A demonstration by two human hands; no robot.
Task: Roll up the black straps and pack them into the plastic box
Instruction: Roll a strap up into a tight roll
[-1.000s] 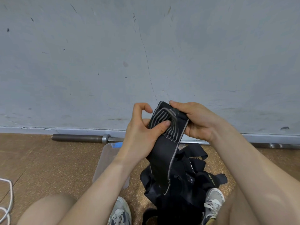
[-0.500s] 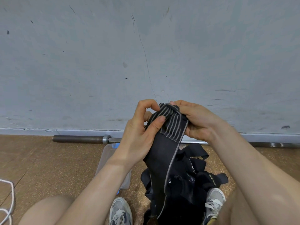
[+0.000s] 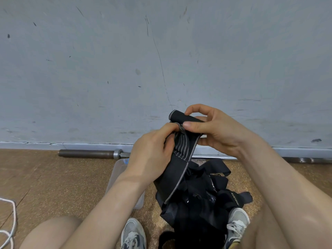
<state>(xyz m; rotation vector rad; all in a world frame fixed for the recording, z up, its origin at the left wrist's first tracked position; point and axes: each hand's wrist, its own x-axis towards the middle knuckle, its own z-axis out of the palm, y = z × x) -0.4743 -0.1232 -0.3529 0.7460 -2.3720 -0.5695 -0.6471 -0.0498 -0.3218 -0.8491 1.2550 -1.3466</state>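
Black strap (image 3: pixel 181 153): top end, draped flat half a second ago, now turned into a small roll. Right hand (image 3: pixel 215 131) fingers pinch the roll; left hand (image 3: pixel 150 156) fingers pinch just below. Tail hangs to strap pile (image 3: pixel 203 194), 6 o'clock. Plastic box (image 3: pixel 115 177), 7 o'clock.

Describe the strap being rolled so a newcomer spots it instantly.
Below the grey wall, a heap of black straps lies on the floor. One strap rises from it, held by the left hand and right hand; only it is lifted, rolled at top, with grey stripes.
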